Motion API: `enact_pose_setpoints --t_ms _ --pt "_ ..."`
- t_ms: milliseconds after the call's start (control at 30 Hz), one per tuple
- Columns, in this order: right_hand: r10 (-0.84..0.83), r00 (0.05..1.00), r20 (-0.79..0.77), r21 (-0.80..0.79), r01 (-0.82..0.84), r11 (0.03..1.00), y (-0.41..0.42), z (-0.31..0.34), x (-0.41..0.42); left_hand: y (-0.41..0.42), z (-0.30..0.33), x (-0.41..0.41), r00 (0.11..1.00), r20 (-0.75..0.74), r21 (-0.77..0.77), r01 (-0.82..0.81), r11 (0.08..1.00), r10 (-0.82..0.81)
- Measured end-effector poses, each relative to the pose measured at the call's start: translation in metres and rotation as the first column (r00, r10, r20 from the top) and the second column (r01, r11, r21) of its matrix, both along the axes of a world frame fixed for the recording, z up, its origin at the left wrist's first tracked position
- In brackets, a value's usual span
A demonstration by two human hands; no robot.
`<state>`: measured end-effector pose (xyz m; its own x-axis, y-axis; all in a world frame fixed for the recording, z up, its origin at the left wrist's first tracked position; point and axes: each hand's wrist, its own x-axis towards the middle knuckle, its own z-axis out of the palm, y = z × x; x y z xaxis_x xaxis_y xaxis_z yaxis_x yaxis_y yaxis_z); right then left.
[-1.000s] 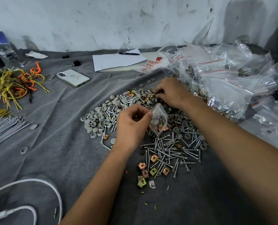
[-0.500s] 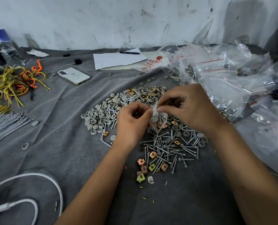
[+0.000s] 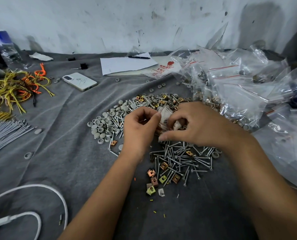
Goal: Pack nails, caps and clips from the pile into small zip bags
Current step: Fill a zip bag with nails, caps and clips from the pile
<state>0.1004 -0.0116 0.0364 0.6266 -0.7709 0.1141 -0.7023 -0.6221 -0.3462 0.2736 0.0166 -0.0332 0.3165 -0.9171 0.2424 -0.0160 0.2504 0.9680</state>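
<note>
A: What could go wrong here?

B: The heap of filled zip bags (image 3: pixel 244 87) slumps just right of the right hand (image 3: pixel 198 126); an elbow swing that way could topple it. Below both hands the pile of nails (image 3: pixel 180 158) spreads toward the body, so a dropped wrist would scatter them.

A: And the grip itself?

B: The left hand (image 3: pixel 139 127) pinches the small zip bag (image 3: pixel 164 112) at its mouth, and the right hand's fingers curl round its other side. If either pinch slackens, I judge the contents spill back. Caps (image 3: pixel 107 122) lie left of the left hand, clips (image 3: pixel 154 179) nearer the body.

A: Room to move?

B: Bare grey cloth on the worktop (image 3: pixel 66 135) lies left of the left hand.
</note>
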Motion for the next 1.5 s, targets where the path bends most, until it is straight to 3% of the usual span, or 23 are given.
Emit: enact_pose_setpoints --t_ms 100,200,333,533,733,1000,1100,1200,1400,1500 --pt "-0.031 0.999 -0.015 0.003 0.031 1.0 0.0 -0.001 0.001 0.0 0.002 0.001 0.999 -0.05 0.004 -0.013 1.0 0.013" --pt "-0.086 0.975 0.204 0.099 0.067 0.993 -0.006 -0.006 -0.004 0.001 0.005 0.003 0.99 -0.138 0.005 -0.004 1.0 0.005" --pt "-0.226 0.886 0.405 0.304 0.102 0.947 -0.016 -0.016 -0.014 0.0 0.007 0.01 0.969 -0.217 -0.018 -0.128 0.992 0.121" --pt "-0.286 0.728 0.623 0.444 -0.029 0.895 -0.023 -0.024 -0.013 0.0 0.008 0.013 0.951 -0.206 -0.021 -0.239 0.971 0.23" --pt "-0.3 0.567 0.767 0.446 -0.137 0.884 -0.019 -0.019 -0.011 0.004 0.012 0.008 0.977 -0.124 0.035 -0.172 0.984 0.175" --pt "-0.288 0.409 0.866 0.417 -0.272 0.867 -0.019 -0.009 -0.012 0.006 0.011 0.008 0.989 -0.083 0.063 0.126 0.99 -0.121" --pt "-0.321 0.332 0.887 0.409 -0.245 0.879 -0.022 -0.011 -0.011 0.005 0.011 0.012 0.974 -0.08 0.037 0.217 0.976 -0.213" --pt "-0.396 0.242 0.886 0.441 -0.171 0.881 -0.026 -0.018 -0.013 0.006 0.009 0.014 0.977 -0.02 0.069 0.212 0.975 -0.211" --pt "-0.467 0.213 0.858 0.498 -0.124 0.858 -0.029 -0.035 -0.018 0.006 0.008 0.013 0.986 -0.043 0.099 0.164 0.982 -0.16" --pt "-0.475 0.113 0.873 0.487 -0.14 0.862 -0.029 -0.035 -0.016 0.006 0.01 0.01 0.981 -0.058 0.083 0.189 0.979 -0.184"
